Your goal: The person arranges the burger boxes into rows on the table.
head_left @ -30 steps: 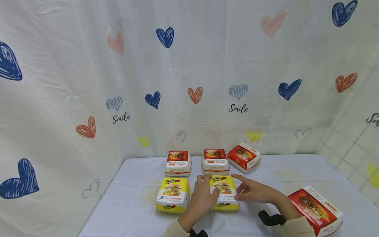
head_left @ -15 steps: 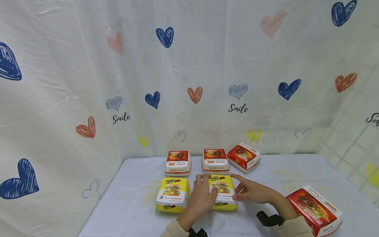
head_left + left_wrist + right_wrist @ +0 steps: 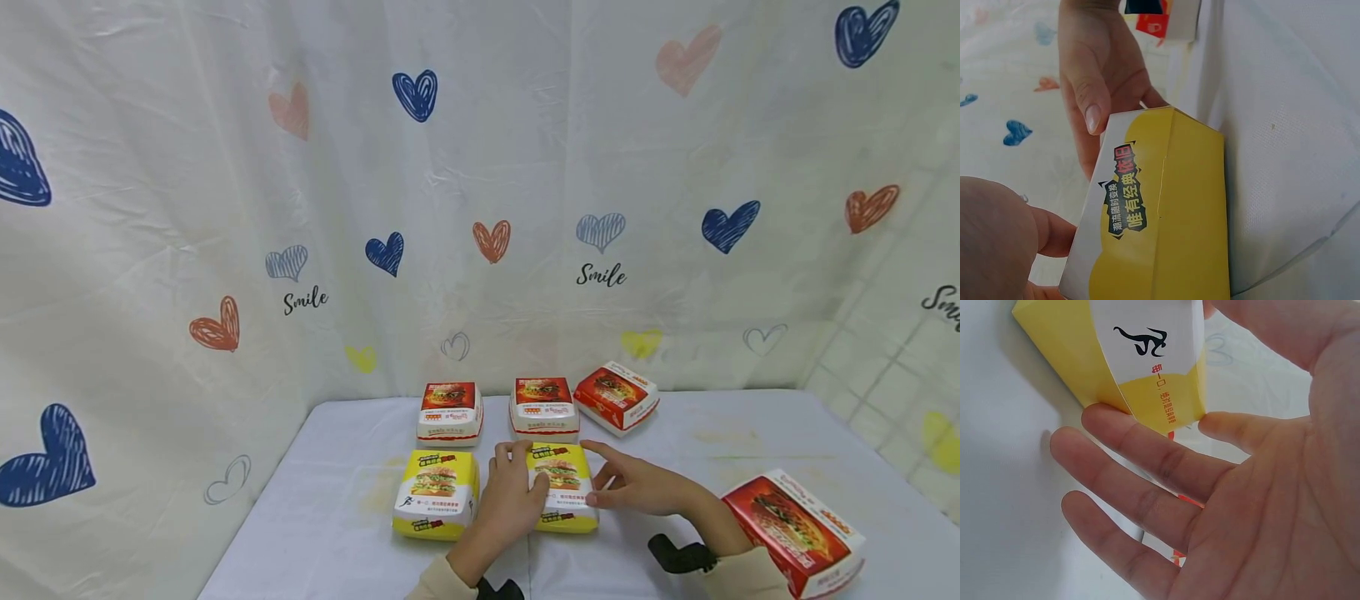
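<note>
Fingers of the left hand (image 3: 507, 493) curl round the left edge of the central box (image 3: 564, 493), at five o'clock in the head view; the right hand (image 3: 637, 487), fingers loosely apart, touches its opposite side. Light, level pressure from nine and three o'clock should steady it without denting. It looks like smooth folded card, bevelled and yellow-white, on a white-covered tabletop (image 3: 315, 533).

Along the back of a surface (image 3: 322, 500), before a curtain (image 3: 517, 158), left to right: left rear box (image 3: 450, 414), middle rear box (image 3: 544, 410), angled right rear box (image 3: 617, 397). In front of the first two: left front box (image 3: 437, 496) and middle front box (image 3: 565, 480), the latter between left grip (image 3: 512, 500) and right grip (image 3: 633, 485). Farthest right: a sixth box (image 3: 795, 529).
</note>
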A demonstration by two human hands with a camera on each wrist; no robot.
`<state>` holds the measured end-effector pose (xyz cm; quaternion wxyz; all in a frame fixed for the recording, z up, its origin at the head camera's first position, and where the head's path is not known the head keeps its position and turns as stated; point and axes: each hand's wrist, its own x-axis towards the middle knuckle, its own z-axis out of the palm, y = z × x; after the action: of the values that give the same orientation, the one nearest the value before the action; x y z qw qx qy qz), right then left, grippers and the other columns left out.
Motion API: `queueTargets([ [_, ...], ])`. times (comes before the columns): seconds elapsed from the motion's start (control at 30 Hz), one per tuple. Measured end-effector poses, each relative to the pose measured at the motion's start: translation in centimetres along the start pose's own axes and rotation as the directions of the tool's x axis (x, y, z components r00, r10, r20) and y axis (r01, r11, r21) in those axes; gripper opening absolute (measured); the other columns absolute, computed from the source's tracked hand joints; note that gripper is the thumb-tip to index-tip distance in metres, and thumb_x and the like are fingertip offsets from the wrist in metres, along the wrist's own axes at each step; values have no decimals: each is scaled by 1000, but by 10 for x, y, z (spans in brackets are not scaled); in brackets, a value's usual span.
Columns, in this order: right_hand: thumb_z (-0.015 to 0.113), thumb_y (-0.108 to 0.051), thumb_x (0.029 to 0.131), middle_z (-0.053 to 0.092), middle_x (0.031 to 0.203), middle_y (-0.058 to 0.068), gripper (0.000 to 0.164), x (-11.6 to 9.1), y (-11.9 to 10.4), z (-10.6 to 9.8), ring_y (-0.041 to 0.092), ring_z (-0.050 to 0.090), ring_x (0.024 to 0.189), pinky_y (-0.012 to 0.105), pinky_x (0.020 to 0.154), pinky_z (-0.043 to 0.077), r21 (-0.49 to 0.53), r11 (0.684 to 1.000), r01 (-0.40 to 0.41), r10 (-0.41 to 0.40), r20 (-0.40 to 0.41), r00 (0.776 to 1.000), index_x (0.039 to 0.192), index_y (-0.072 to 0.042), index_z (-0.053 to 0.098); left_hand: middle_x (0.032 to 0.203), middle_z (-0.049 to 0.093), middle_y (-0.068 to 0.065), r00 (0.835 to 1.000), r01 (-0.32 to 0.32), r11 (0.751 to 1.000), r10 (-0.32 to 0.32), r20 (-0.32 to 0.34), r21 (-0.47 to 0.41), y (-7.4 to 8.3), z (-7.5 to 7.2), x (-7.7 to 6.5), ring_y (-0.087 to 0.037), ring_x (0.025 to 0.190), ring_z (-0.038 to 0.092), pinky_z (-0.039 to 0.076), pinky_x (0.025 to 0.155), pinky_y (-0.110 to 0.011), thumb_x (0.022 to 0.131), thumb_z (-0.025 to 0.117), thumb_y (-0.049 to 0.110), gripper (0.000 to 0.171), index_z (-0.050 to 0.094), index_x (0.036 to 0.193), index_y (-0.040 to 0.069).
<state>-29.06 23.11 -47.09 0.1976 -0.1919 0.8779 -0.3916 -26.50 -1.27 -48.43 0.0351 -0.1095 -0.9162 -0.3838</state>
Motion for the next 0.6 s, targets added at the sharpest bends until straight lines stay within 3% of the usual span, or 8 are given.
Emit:
queueTargets([
  [0.2, 72, -38, 94, 67, 113, 9, 87, -2, 0, -3, 22, 64, 96, 42, 81, 55, -7, 1000, 17, -17, -3, 1000, 160, -6, 25, 142, 42, -15, 1000, -12, 1000, 12, -10, -8, -1, 1, 1, -28, 122, 47, 52, 92, -50, 102, 58, 40, 56, 46, 148, 10],
  [0.4, 67, -35, 98, 68, 109, 10, 79, -7, 0, -6, 22, 64, 94, 41, 81, 54, -29, 998, 62, -63, -48, 997, 158, -2, 28, 147, 41, -13, 1000, -12, 999, 13, -19, 52, 2, -1, 0, -27, 122, 50, 52, 95, -50, 100, 60, 43, 57, 47, 148, 14],
  [0.6, 66, -34, 99, 67, 104, 9, 74, -9, -1, -12, 22, 64, 91, 39, 78, 52, -42, 998, 44, -48, -110, 993, 157, -2, 31, 146, 44, -11, 995, -85, 993, 89, -49, 80, 8, -6, -1, -28, 126, 50, 51, 98, -51, 99, 62, 40, 52, 51, 144, 15],
])
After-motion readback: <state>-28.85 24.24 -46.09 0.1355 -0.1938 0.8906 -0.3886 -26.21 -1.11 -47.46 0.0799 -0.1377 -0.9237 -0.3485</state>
